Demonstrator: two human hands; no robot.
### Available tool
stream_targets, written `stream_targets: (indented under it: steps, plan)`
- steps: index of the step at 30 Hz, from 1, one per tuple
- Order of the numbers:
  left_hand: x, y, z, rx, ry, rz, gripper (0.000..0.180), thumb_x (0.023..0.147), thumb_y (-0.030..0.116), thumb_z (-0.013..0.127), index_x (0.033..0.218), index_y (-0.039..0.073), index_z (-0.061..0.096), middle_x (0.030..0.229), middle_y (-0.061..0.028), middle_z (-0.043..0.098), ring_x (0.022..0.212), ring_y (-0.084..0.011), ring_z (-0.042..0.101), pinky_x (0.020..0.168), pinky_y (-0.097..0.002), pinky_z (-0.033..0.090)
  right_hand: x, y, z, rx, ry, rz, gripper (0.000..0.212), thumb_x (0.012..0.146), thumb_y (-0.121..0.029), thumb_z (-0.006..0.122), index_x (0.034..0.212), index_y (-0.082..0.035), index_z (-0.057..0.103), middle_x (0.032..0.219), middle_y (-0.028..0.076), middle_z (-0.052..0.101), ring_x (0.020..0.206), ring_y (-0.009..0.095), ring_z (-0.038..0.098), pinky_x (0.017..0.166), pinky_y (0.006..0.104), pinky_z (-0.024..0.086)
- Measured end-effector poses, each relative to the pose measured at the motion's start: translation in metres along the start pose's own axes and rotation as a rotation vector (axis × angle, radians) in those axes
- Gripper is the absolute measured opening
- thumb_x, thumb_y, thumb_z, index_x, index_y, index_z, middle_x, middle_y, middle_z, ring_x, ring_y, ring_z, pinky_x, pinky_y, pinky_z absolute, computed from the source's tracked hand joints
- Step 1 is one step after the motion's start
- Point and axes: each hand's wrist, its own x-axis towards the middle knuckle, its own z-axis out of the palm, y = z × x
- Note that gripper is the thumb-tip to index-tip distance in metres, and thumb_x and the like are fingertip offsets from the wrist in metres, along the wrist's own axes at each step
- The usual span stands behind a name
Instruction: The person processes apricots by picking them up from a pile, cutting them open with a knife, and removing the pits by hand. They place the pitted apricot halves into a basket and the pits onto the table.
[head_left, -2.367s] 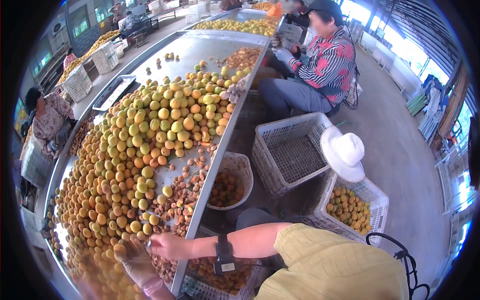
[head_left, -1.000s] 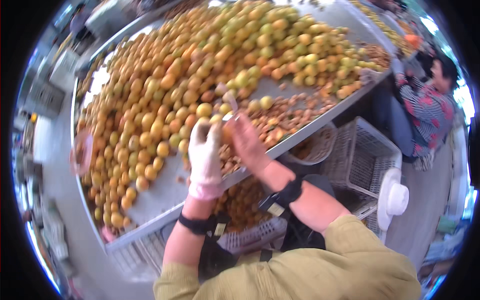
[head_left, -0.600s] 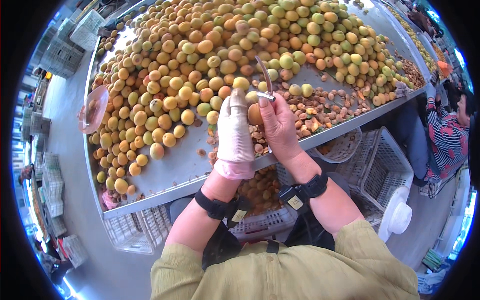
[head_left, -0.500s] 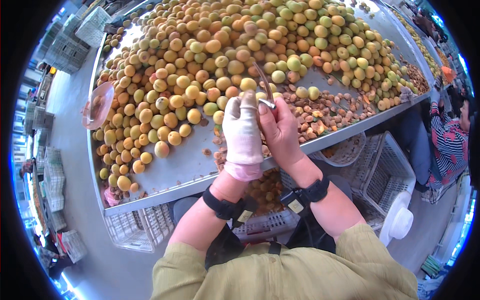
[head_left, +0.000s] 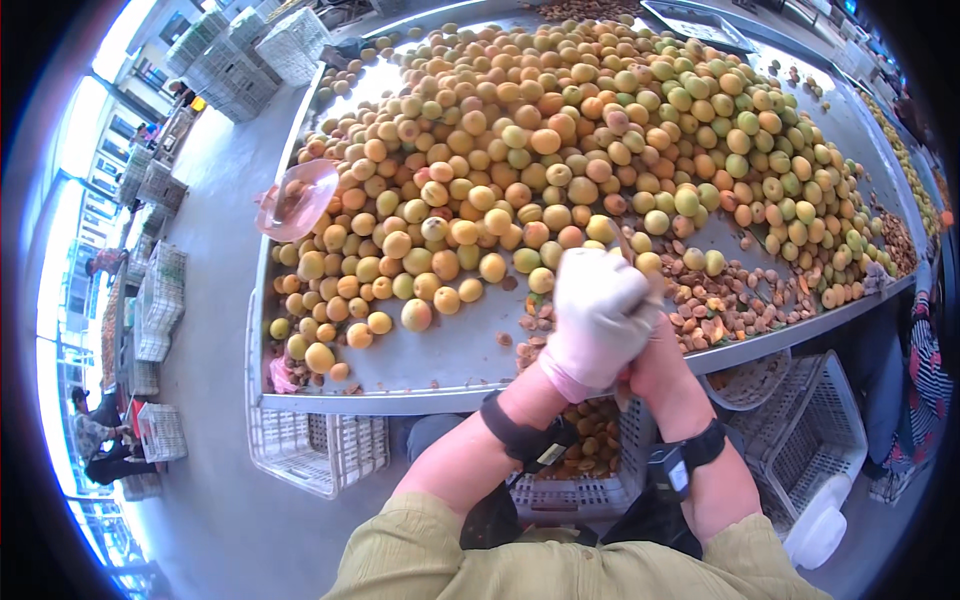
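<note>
In a white glove, my left hand [head_left: 598, 318] is closed in a fist over the table's near edge; whatever it grips is hidden. My right hand [head_left: 657, 362], bare, is pressed against it and partly covered by it. From between the hands rises the blurred brown end of a slim curved tool [head_left: 622, 240]; earlier it showed in my right fingers with a shiny metal part. Beyond my hands spreads a large heap of yellow, orange and green apricots [head_left: 545, 141]. Brown apricot pits [head_left: 735, 300] lie to the right of my hands. Below, a crate [head_left: 570, 497] holds orange-brown pieces.
The metal table [head_left: 440, 355] has a raised rim. A translucent pink bowl [head_left: 297, 200] hangs at its left edge, and pink plastic [head_left: 283, 375] lies in the near-left corner. Plastic crates [head_left: 318, 450] stand below. A person in striped clothing [head_left: 925, 370] is at the right.
My view has swung left, so the table sits further right in it. My left fist has turned and now covers much of my right hand and the tool's metal part.
</note>
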Motion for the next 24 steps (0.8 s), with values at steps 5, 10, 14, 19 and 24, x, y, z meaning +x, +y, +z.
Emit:
stream_targets:
  steps: [5,10,14,19,24]
  plan:
    - [0.001,0.000,-0.006,-0.131,0.102,-0.075,0.025,0.074,0.006,0.072,0.062,0.006,0.049,0.064,-0.0093,0.047,0.065,-0.0321,0.048,0.063,-0.0410,0.039,-0.003,-0.002,0.004,-0.101,0.084,-0.001,0.032,0.097,-0.039,0.058,0.112,-0.010,0.058,0.072,-0.002,0.055,0.053,0.006,0.050,0.038,0.0212,0.037]
    - [0.007,-0.030,-0.016,-1.141,0.493,-1.130,0.026,0.099,0.034,0.057,0.090,0.010,0.062,0.078,0.0012,0.058,0.064,-0.0107,0.055,0.058,-0.0224,0.047,-0.001,-0.006,0.030,-0.360,0.146,-0.212,0.031,0.095,-0.029,0.060,0.119,-0.010,0.054,0.077,0.001,0.055,0.051,0.008,0.047,0.036,0.0203,0.034]
    - [0.008,-0.032,-0.020,-1.439,0.493,-1.311,0.052,0.094,0.060,0.053,0.099,0.009,0.062,0.088,-0.0073,0.063,0.076,-0.0224,0.062,0.072,-0.0383,0.055,0.005,-0.009,0.035,-0.306,0.160,-0.370,0.035,0.092,-0.014,0.062,0.126,-0.009,0.052,0.094,0.003,0.058,0.066,0.009,0.053,0.042,0.0196,0.038]
    - [-0.006,-0.026,-0.011,-1.571,0.142,-1.371,0.055,0.095,0.058,0.052,0.105,0.004,0.059,0.089,-0.0117,0.062,0.084,-0.0257,0.061,0.080,-0.0415,0.053,0.005,-0.026,0.005,-0.189,0.127,-0.560,0.034,0.091,-0.010,0.066,0.124,-0.010,0.055,0.098,0.001,0.062,0.082,0.014,0.062,0.054,0.0231,0.043]
    - [-0.013,-0.030,0.001,-1.465,-0.011,-1.142,0.022,0.099,0.011,0.057,0.116,-0.002,0.059,0.099,-0.0057,0.059,0.091,-0.0121,0.057,0.083,-0.0313,0.054,-0.009,-0.044,-0.010,-0.140,0.203,-0.639,0.032,0.093,-0.009,0.065,0.124,-0.010,0.057,0.106,0.003,0.065,0.083,0.016,0.064,0.060,0.0240,0.045]
